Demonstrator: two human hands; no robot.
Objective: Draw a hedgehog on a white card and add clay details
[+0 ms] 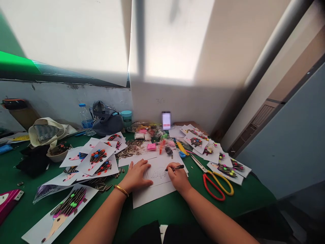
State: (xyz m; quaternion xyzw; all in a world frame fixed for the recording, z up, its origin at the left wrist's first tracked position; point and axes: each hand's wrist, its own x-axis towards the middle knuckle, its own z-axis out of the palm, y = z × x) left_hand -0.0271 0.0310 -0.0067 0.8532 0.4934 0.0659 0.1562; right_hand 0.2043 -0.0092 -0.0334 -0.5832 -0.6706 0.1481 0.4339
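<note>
My right hand (177,177) grips a dark pen (179,167), its tip at a line drawing of a hedgehog (160,173). The drawing is on a white sheet of paper (144,198) in front of me. My left hand (138,174) lies spread on the left part of that sheet, fingers apart, with a gold bangle (121,190) at the wrist. Scissors (212,179) with one red and one yellow handle lie open to the right of my right hand. Beyond the sheet are loose sunflower seeds (128,149) and a pink packet (151,146).
Hedgehog cards (98,159) made with seeds and pompoms pile up at left, and more cards (225,169) at right. A phone (166,120) stands against the wall. Behind are a water bottle (86,120), a grey bag (108,118) and a lidded jar (127,119). A stapler-like magenta object (10,203) sits far left.
</note>
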